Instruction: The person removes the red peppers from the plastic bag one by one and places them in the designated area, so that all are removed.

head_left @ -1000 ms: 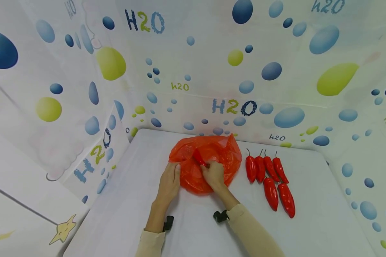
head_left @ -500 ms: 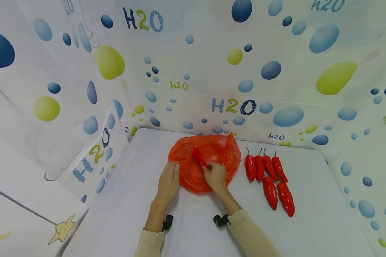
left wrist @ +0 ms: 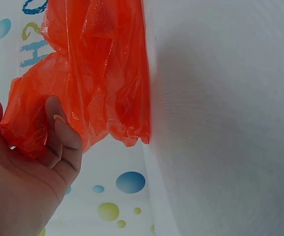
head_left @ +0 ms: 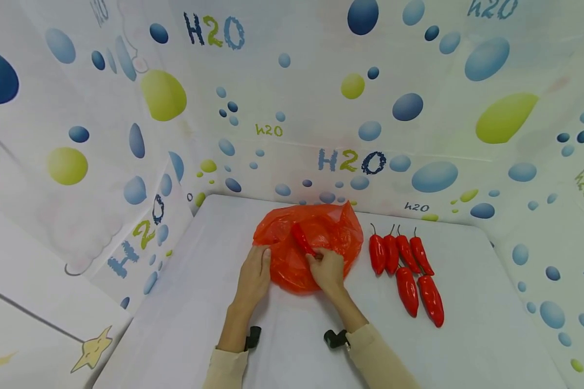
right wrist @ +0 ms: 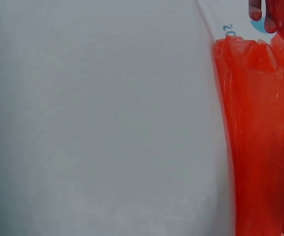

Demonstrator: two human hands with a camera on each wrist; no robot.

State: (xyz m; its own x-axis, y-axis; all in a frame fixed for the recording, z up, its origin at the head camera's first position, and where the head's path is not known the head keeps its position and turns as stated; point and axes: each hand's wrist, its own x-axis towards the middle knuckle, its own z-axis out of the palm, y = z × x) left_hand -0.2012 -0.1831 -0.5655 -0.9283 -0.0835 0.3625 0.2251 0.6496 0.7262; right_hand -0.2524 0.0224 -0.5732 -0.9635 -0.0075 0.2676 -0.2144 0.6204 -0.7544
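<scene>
An orange-red plastic bag lies with its mouth open on the white table, in the middle of the head view. At its left rim is my left hand; the left wrist view shows thumb and curled fingers gripping the crumpled plastic. Over the bag's near right side, my right hand pinches a red chili pepper near its stem end. The pepper points away to the left, over the bag's opening. In the right wrist view the bag hides most of the right hand.
Several glossy red peppers with stems lie to the right of the bag, a back row with two larger ones in front. A printed curtain encloses the table at the back and sides.
My right hand has shifted slightly to the right, and more of the pepper shows over the bag. The left hand stays at the bag's rim. The head view has moved slightly.
</scene>
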